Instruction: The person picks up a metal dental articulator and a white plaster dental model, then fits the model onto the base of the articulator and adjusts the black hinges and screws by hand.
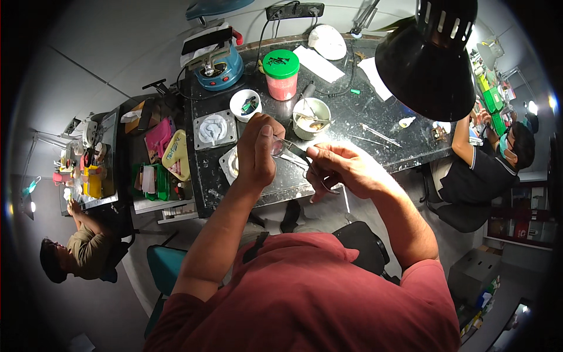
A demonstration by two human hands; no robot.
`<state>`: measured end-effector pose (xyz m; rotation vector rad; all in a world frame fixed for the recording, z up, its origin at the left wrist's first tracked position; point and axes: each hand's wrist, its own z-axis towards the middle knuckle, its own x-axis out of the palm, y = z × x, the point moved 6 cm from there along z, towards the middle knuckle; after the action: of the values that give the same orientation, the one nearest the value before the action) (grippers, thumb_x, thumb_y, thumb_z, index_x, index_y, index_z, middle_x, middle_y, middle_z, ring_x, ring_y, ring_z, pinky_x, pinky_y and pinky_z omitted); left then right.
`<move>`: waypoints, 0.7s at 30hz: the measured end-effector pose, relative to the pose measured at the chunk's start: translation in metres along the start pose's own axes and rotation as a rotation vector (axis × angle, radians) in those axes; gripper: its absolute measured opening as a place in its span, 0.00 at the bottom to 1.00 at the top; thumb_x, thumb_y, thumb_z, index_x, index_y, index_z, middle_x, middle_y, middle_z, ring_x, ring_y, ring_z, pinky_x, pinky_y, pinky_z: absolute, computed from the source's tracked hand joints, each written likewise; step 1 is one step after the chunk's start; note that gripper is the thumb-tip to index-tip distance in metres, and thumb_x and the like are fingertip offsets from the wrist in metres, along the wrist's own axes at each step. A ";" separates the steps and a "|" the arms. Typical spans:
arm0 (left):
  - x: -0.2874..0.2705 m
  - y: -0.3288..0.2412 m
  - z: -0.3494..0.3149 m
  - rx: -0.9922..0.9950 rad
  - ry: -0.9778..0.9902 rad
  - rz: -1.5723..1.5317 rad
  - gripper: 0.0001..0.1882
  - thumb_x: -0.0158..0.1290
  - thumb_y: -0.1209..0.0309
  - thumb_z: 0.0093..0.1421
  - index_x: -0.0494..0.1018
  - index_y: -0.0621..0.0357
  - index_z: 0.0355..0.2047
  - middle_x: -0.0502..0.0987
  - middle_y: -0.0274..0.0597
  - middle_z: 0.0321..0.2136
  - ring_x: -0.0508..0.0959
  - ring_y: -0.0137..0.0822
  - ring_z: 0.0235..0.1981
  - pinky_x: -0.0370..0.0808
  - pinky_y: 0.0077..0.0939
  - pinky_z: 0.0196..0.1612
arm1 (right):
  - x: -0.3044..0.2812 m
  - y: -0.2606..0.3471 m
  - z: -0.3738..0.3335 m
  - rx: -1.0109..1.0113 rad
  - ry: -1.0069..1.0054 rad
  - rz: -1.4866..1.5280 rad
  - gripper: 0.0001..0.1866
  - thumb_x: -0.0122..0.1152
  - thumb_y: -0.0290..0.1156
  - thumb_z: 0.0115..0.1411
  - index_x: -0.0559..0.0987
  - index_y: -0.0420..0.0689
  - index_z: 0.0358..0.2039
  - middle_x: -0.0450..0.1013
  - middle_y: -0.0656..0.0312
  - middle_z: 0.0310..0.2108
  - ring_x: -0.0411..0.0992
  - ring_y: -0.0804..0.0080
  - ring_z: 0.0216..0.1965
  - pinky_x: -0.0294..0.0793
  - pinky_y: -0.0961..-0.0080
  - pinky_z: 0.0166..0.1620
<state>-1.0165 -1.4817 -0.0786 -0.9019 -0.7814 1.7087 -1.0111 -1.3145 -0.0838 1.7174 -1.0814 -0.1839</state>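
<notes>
Both my hands are raised over the front edge of the dark bench. My left hand (pixel 258 151) is closed, pinching a small, translucent pinkish piece (pixel 277 147) whose exact kind is too small to tell. My right hand (pixel 347 169) grips slim metal pliers (pixel 317 170), their handles partly hidden by the fingers. The tip of the pliers meets the pinkish piece; whether it clamps anything there, I cannot make out. Just beyond my hands stands a pale cup (pixel 312 130) with thin tools in it. A white plaster cast on a square plate (pixel 212 130) lies left of my left hand.
A green-lidded jar of pink material (pixel 281 75), a white tub (pixel 245 105) and a blue machine (pixel 220 69) stand farther back. A black lamp shade (pixel 431 70) hangs low at right. Thin tools (pixel 380 135) lie on the bench. Other people sit left (pixel 88 252) and right (pixel 478 176).
</notes>
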 end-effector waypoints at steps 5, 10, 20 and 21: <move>-0.001 0.001 0.000 0.049 0.015 0.051 0.18 0.32 0.66 0.66 0.62 0.62 0.22 0.64 0.45 0.20 0.63 0.43 0.25 0.62 0.36 0.32 | -0.001 -0.005 0.005 -0.019 0.047 0.002 0.18 0.52 0.46 0.69 0.72 0.44 0.31 0.72 0.62 0.24 0.72 0.73 0.24 0.72 0.75 0.26; -0.002 0.004 -0.001 0.036 0.025 0.018 0.18 0.32 0.67 0.66 0.62 0.62 0.22 0.64 0.46 0.20 0.64 0.43 0.24 0.62 0.37 0.33 | 0.004 0.001 0.004 -0.036 0.050 -0.029 0.18 0.52 0.47 0.69 0.73 0.45 0.31 0.75 0.60 0.26 0.74 0.75 0.26 0.73 0.76 0.32; 0.000 0.011 0.001 0.026 0.011 0.012 0.20 0.31 0.63 0.66 0.61 0.63 0.22 0.63 0.43 0.20 0.61 0.37 0.23 0.60 0.32 0.32 | -0.007 -0.003 0.011 -0.032 -0.015 -0.099 0.19 0.51 0.47 0.69 0.72 0.45 0.31 0.74 0.62 0.26 0.73 0.76 0.25 0.77 0.75 0.35; 0.000 0.011 0.001 0.045 0.032 0.021 0.20 0.31 0.65 0.66 0.63 0.63 0.22 0.65 0.44 0.20 0.63 0.41 0.24 0.62 0.34 0.32 | -0.005 -0.004 0.011 -0.024 0.009 -0.068 0.19 0.50 0.47 0.70 0.72 0.44 0.30 0.72 0.63 0.25 0.71 0.77 0.24 0.79 0.72 0.34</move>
<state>-1.0227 -1.4853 -0.0874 -0.9073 -0.7120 1.7199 -1.0184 -1.3181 -0.0944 1.7331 -1.0112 -0.2304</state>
